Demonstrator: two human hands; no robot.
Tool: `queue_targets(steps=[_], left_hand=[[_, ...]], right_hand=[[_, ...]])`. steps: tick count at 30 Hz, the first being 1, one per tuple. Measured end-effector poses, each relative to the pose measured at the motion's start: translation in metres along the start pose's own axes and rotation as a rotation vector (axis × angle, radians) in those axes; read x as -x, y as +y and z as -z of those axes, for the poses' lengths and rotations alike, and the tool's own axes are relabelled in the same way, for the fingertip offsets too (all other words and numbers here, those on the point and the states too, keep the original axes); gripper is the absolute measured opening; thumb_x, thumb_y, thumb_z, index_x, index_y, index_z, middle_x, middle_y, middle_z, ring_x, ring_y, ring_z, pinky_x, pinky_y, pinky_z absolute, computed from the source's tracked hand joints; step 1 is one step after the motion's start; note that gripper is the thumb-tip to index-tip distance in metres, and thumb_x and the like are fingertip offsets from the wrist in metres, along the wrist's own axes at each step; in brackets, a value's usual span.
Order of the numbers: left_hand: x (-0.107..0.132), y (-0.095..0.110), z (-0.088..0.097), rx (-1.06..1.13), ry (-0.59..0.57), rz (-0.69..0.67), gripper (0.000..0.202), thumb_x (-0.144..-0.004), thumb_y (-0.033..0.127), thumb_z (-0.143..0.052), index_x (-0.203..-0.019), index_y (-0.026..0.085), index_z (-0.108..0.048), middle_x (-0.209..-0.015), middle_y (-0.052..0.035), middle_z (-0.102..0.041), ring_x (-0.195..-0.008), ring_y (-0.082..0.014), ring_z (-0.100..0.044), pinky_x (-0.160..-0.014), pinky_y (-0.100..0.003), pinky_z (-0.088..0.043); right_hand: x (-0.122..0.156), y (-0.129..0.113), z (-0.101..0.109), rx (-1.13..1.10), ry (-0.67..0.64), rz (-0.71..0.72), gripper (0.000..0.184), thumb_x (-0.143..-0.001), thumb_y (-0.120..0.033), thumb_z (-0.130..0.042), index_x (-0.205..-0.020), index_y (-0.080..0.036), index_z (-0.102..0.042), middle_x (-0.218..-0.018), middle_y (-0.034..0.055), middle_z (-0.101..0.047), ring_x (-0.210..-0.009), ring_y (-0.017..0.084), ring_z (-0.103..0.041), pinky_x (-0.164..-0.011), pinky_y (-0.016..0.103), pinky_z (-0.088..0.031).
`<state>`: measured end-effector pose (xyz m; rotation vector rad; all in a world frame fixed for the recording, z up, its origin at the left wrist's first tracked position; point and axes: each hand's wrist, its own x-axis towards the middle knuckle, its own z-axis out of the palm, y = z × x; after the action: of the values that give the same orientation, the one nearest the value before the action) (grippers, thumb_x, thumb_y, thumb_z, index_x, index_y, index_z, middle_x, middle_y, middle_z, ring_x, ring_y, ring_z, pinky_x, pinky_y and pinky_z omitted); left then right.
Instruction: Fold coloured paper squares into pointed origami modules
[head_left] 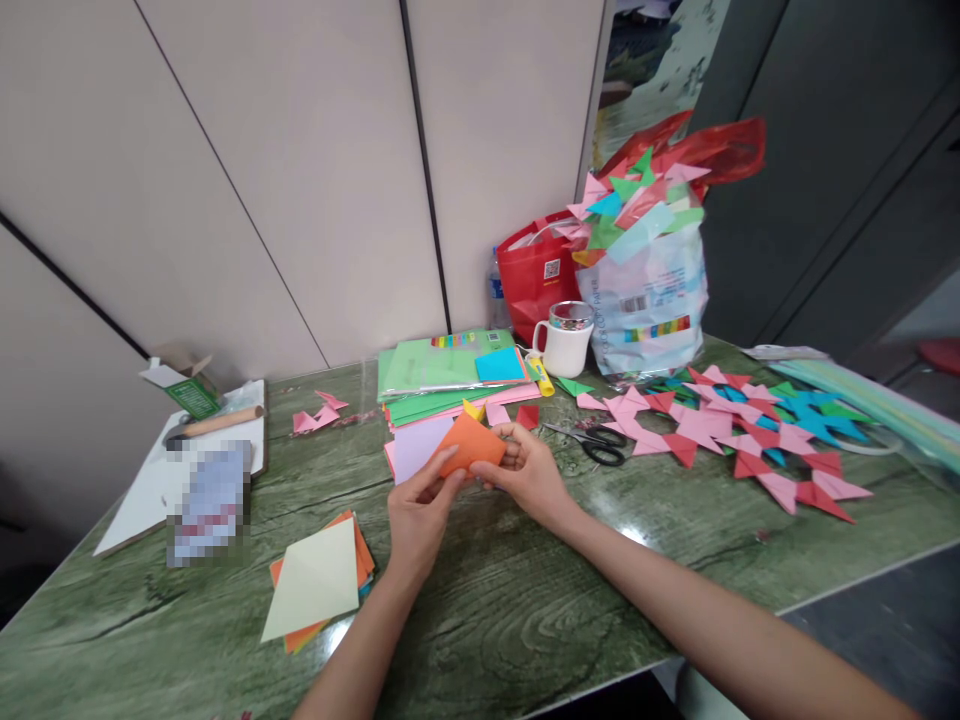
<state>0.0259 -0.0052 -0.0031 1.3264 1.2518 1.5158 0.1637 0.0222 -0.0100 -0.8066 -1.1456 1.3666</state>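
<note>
Between my two hands, above the middle of the table, is an orange sheet of paper [471, 442]. My left hand [421, 508] pinches its lower left side, with the thumb in front. On its right side, the thumb and fingers of my right hand [531, 470] grip the paper. Some of the right fingers are hidden behind it. A lilac sheet [415, 450] lies just behind the left hand on the paper pile. To the left of my left forearm rests a stack of square papers [315, 578], pale yellow on top with orange below.
Black-handled scissors [600, 442] lie right of my right hand, near several folded pink and red paper pieces [697, 425]. Farther back are green paper packs [435, 365], a white mug [568, 345], a red bag [536, 275] and a stuffed plastic bag [649, 300]. A hammer [217, 424] lies at left.
</note>
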Motion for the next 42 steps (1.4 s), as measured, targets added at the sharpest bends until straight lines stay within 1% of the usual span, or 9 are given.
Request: queue_targets(steps=[2,4,6,9,11,13,21,35,42], left_hand=[[0.001,0.005,-0.002,0.060,-0.001,0.007,0.053,-0.065,0.025,-0.069,-0.115,0.017,-0.056,-0.078,-0.0019,-0.072,-0.071,-0.0180,-0.068,-0.073,-0.030,-0.054],[0.001,0.010,-0.003,0.157,-0.042,0.034,0.077,-0.066,0.023,-0.068,-0.134,0.020,-0.032,-0.081,-0.0028,-0.072,-0.074,-0.0179,-0.068,-0.072,-0.030,-0.054],[0.000,0.012,-0.003,0.222,-0.053,0.061,0.092,-0.064,0.021,-0.071,-0.139,0.020,-0.016,-0.084,-0.0059,-0.072,-0.074,-0.0186,-0.068,-0.072,-0.030,-0.054],[-0.003,0.008,-0.001,0.205,-0.071,0.140,0.084,-0.057,0.022,-0.075,-0.131,0.016,-0.035,-0.081,-0.0070,-0.073,-0.072,-0.0206,-0.068,-0.069,-0.031,-0.054],[-0.005,0.003,0.000,0.181,-0.101,0.188,0.056,-0.057,0.026,-0.075,-0.108,0.013,-0.058,-0.077,-0.0068,-0.073,-0.070,-0.0222,-0.068,-0.066,-0.033,-0.055],[-0.006,-0.002,0.001,0.178,-0.115,0.202,0.033,-0.058,0.031,-0.073,-0.084,0.011,-0.066,-0.075,-0.0074,-0.072,-0.068,-0.0228,-0.068,-0.066,-0.035,-0.055],[-0.006,-0.001,0.002,0.131,-0.091,0.155,0.023,-0.059,0.026,-0.073,-0.078,0.013,-0.069,-0.072,-0.0040,-0.073,-0.062,-0.0176,-0.067,-0.064,-0.029,-0.053],[-0.007,-0.002,0.001,0.121,-0.174,0.212,0.023,-0.062,0.031,-0.071,-0.074,0.011,-0.069,-0.057,-0.0037,-0.069,-0.051,-0.0181,-0.063,-0.055,-0.030,-0.053],[-0.006,-0.001,0.001,0.134,-0.139,0.211,0.019,-0.063,0.030,-0.070,-0.063,0.011,-0.067,-0.054,-0.0038,-0.068,-0.048,-0.0165,-0.062,-0.051,-0.027,-0.051]], right_hand=[[0.000,0.000,0.000,0.008,-0.005,0.006,0.045,-0.055,-0.031,-0.076,-0.086,-0.020,-0.045,-0.067,-0.0035,-0.065,-0.050,0.011,-0.059,-0.047,0.022,-0.049],[0.000,0.000,0.000,0.009,-0.007,0.019,0.044,-0.056,-0.031,-0.076,-0.086,-0.020,-0.045,-0.066,-0.0041,-0.064,-0.050,0.011,-0.058,-0.047,0.022,-0.049],[0.001,-0.001,0.000,0.006,-0.008,0.031,0.043,-0.057,-0.031,-0.075,-0.086,-0.020,-0.045,-0.065,-0.0044,-0.063,-0.049,0.010,-0.057,-0.048,0.023,-0.049],[0.001,-0.001,0.001,0.013,-0.026,0.038,0.043,-0.058,-0.032,-0.074,-0.087,-0.021,-0.045,-0.067,-0.0034,-0.062,-0.052,0.012,-0.058,-0.049,0.024,-0.048],[0.001,-0.002,0.002,0.029,-0.040,0.047,0.041,-0.058,-0.032,-0.074,-0.085,-0.021,-0.046,-0.068,-0.0031,-0.061,-0.055,0.012,-0.058,-0.050,0.024,-0.048],[0.001,-0.003,0.003,0.061,-0.054,0.064,0.036,-0.059,-0.032,-0.073,-0.082,-0.020,-0.049,-0.067,-0.0036,-0.058,-0.055,0.012,-0.056,-0.051,0.024,-0.048],[-0.001,-0.006,0.007,0.304,-0.128,0.157,0.025,-0.067,-0.030,-0.067,-0.086,-0.018,-0.056,-0.079,-0.0004,-0.056,-0.070,0.014,-0.055,-0.061,0.025,-0.046],[-0.001,-0.003,0.006,0.292,-0.144,0.129,0.024,-0.065,-0.032,-0.068,-0.080,-0.018,-0.055,-0.070,-0.0023,-0.055,-0.060,0.012,-0.052,-0.054,0.023,-0.043],[-0.001,-0.006,0.007,0.369,-0.202,0.198,0.024,-0.069,-0.030,-0.064,-0.088,-0.018,-0.057,-0.083,0.0012,-0.060,-0.077,0.016,-0.056,-0.068,0.026,-0.045]])
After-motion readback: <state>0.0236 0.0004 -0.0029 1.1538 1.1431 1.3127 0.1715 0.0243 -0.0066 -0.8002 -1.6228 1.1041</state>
